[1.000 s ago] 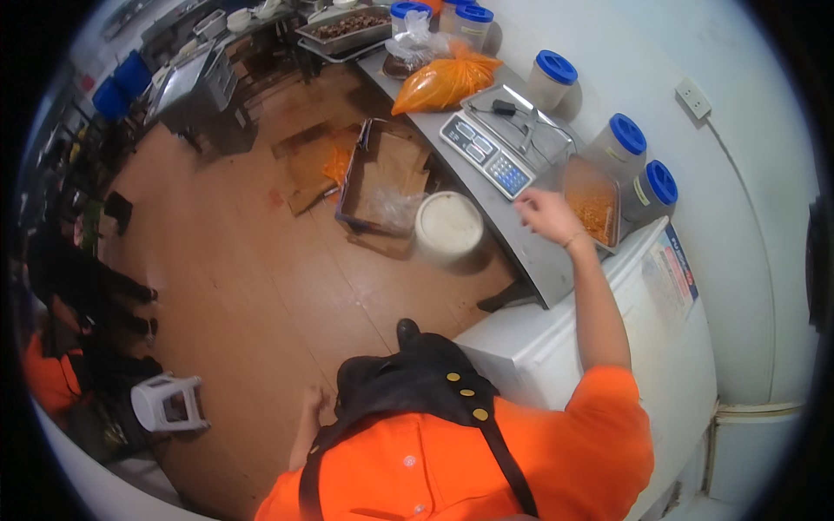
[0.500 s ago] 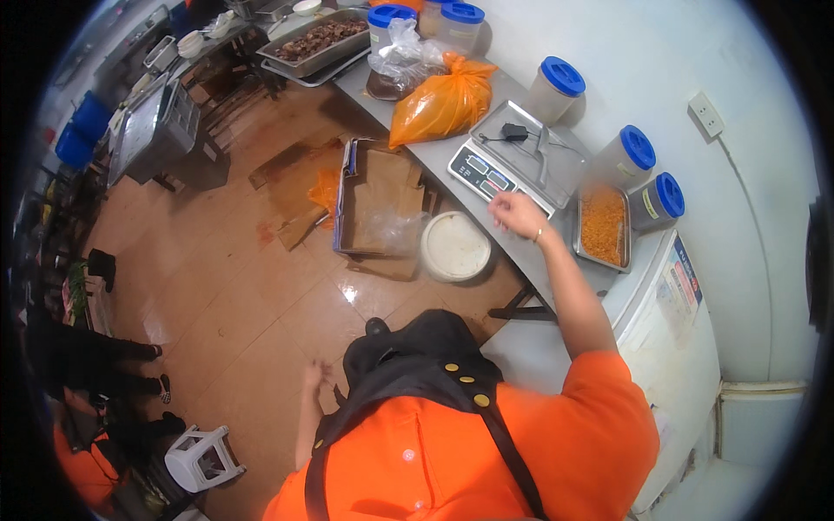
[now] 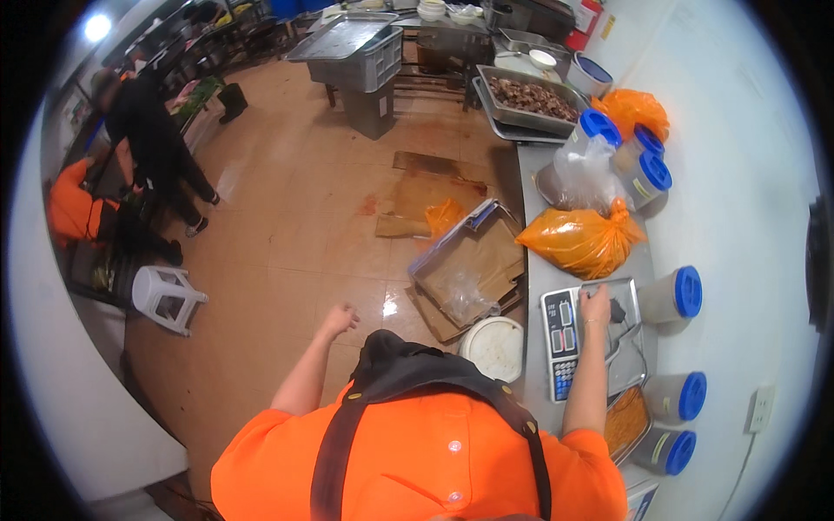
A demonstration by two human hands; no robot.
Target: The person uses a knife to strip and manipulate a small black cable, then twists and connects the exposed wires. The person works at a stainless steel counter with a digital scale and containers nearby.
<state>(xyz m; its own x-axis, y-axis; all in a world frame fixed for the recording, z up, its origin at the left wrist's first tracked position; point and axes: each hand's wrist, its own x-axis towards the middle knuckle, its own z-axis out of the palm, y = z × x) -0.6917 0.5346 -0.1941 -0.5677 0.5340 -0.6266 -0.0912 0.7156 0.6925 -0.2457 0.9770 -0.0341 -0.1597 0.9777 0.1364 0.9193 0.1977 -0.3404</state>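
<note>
My right hand [image 3: 596,306] reaches over a digital scale [image 3: 563,352] on the grey table, at the far part of its metal weighing pan [image 3: 625,372]. The fingers are curled closed there, and whatever they hold is hidden. A small black plug-like object [image 3: 618,311] lies on the pan beside them, with a grey curved piece near it. My left hand [image 3: 340,320] hangs out over the floor, its fingers apart, holding nothing. Beyond the scale rests a tied orange plastic bag [image 3: 580,246]. A metal tray of orange-brown crumbs [image 3: 627,424] sits at the near side.
Blue-lidded containers [image 3: 662,295] line the wall. Past the orange bag are a clear bag [image 3: 584,178] and a tray of meat pieces [image 3: 532,101]. A cardboard box [image 3: 473,265] and a white bucket [image 3: 492,347] stand by the table. A white stool [image 3: 165,293] and people [image 3: 149,122] are at left.
My view has turned rightward and shows more of the room. The right hand has moved from the scale's front corner to the far part of its pan. My left hand has lifted forward.
</note>
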